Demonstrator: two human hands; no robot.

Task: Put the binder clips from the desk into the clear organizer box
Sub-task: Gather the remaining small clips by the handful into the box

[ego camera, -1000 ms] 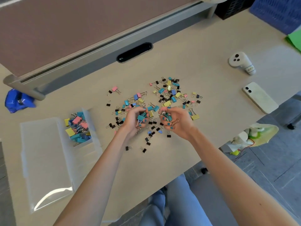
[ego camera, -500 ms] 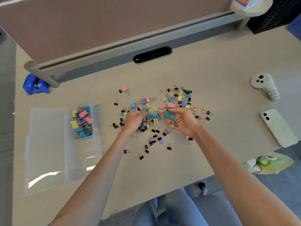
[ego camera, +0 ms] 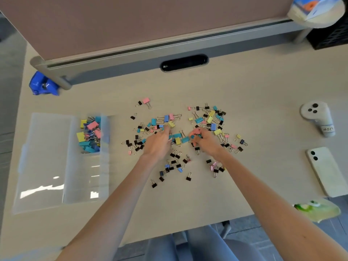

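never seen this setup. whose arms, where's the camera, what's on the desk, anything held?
No machine here: these are a person's bare arms, filmed by one wide-angle camera worn on the head, looking down. Coloured and black binder clips lie scattered on the desk. Some already sit in one compartment of the clear organizer box, open at the left. The right hand curls round a few clips; the left hand lies on the pile, grip unclear. At the right lie a white phone and a white controller.
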